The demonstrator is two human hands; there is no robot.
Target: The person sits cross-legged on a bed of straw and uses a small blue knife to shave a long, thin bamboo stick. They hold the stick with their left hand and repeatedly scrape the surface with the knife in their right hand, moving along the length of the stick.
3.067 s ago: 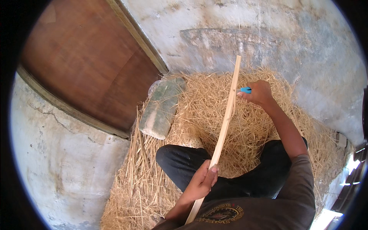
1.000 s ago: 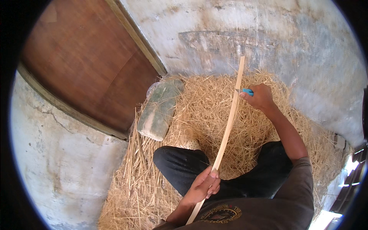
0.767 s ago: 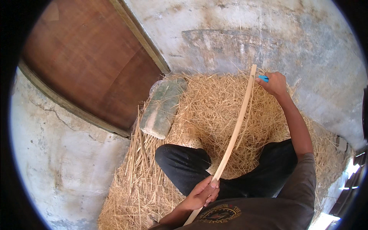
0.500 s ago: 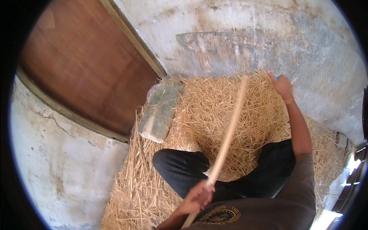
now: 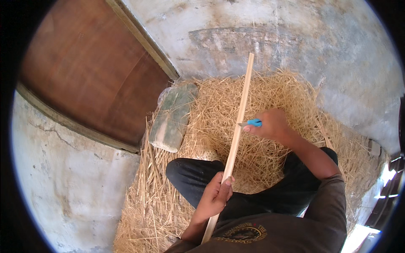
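A long, pale strip of wood or bamboo (image 5: 243, 97) slants up from my lap toward the wall. My left hand (image 5: 214, 199) is closed around its lower part, thumb along the near face. In my right hand (image 5: 272, 124) is a small knife (image 5: 254, 122) with a bright blue handle. The short blade meets the strip's right edge about halfway up; whether it cuts into the wood is too small to tell. The strip's bottom end is partly hidden near my shirt.
Thin shavings (image 5: 270, 156) lie heaped before my crossed legs (image 5: 194, 175), spreading to both sides. A greenish worn block (image 5: 173, 118) stands at the left, with longer slivers (image 5: 149, 168) beside it. Behind are a stained wall (image 5: 337, 55) and a brown wooden panel (image 5: 93, 71).
My right hand has come back from the far right toward the strip, bringing the knife against it. The strip has tilted more upright, and my left hand has shifted up slightly.
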